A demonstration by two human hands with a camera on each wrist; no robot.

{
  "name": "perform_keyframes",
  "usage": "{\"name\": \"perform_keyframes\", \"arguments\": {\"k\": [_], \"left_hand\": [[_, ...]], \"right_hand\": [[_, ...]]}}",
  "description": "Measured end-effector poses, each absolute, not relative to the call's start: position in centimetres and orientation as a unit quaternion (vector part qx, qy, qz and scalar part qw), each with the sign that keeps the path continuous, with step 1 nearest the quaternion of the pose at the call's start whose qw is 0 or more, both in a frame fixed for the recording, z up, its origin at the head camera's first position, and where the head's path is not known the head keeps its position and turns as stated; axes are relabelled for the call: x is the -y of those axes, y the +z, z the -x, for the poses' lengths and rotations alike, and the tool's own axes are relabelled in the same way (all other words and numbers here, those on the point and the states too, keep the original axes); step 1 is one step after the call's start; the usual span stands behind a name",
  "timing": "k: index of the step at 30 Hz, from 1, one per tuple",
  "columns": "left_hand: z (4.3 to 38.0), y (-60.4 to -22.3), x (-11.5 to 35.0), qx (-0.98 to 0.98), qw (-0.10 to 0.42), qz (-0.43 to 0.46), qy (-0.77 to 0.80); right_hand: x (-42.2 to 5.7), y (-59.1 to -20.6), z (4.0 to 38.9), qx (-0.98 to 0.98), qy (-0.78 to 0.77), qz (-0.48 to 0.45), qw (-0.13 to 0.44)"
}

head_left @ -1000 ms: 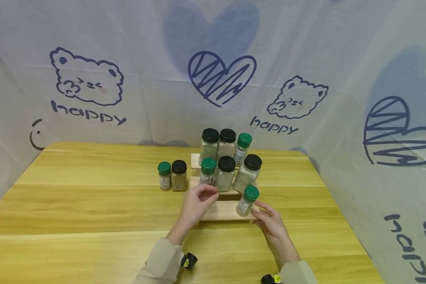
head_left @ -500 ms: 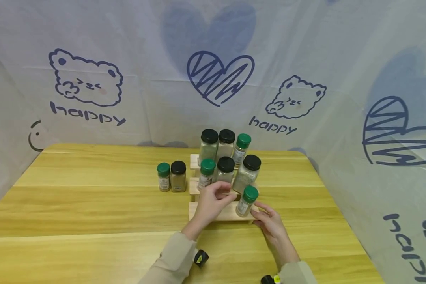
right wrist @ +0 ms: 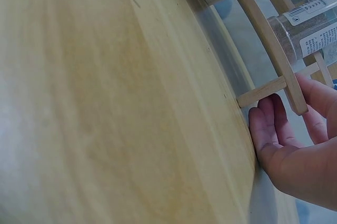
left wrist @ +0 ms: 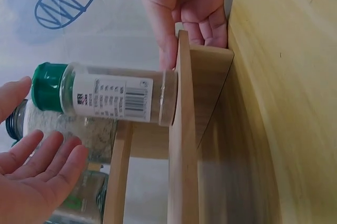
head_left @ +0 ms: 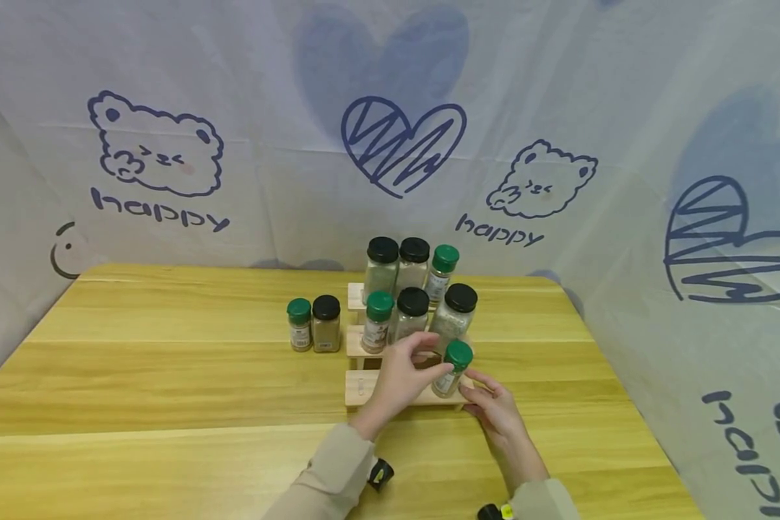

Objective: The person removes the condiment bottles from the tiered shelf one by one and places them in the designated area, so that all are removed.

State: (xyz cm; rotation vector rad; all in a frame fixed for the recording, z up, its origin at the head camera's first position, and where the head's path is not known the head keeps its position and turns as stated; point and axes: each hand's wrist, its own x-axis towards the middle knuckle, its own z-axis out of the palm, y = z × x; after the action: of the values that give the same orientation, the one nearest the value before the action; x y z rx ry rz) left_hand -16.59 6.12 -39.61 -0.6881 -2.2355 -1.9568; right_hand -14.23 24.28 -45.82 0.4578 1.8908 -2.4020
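Note:
A small spice jar with a green cap (head_left: 458, 355) stands upright near the right end of the lowest step of a wooden tiered spice rack (head_left: 390, 388). My left hand (head_left: 399, 372) is beside this jar, thumb and fingers spread around its cap. In the left wrist view a gap shows between those fingers and the jar (left wrist: 113, 93). My right hand (head_left: 499, 417) holds the rack's right end. Its fingers are curled under the lowest step and another finger lies along the edge, as the right wrist view shows of the hand (right wrist: 300, 155).
On the middle step stand a green-capped jar (head_left: 376, 328) and two black-capped jars. The top step bears two black-capped jars (head_left: 381, 271) and a green-capped one (head_left: 440, 273). Left of the rack, a green-capped jar (head_left: 300, 328) and a black-capped jar (head_left: 326, 328) stand on the wooden table (head_left: 169, 375).
My left hand has moved right along the front of the rack, from its left part to the green-capped jar on the lowest step. My right hand has stayed at the rack's end.

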Motion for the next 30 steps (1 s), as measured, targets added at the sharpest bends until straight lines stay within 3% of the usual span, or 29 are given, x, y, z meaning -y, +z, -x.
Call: {"name": "perform_keyframes", "arguments": {"k": [30], "left_hand": [[16.3,-40.7,-7.8,0.752,0.073,0.241,-0.610]], "right_hand": [[-24.2,-45.9,14.4,-0.617,-0.772,-0.149,0.023]]}}
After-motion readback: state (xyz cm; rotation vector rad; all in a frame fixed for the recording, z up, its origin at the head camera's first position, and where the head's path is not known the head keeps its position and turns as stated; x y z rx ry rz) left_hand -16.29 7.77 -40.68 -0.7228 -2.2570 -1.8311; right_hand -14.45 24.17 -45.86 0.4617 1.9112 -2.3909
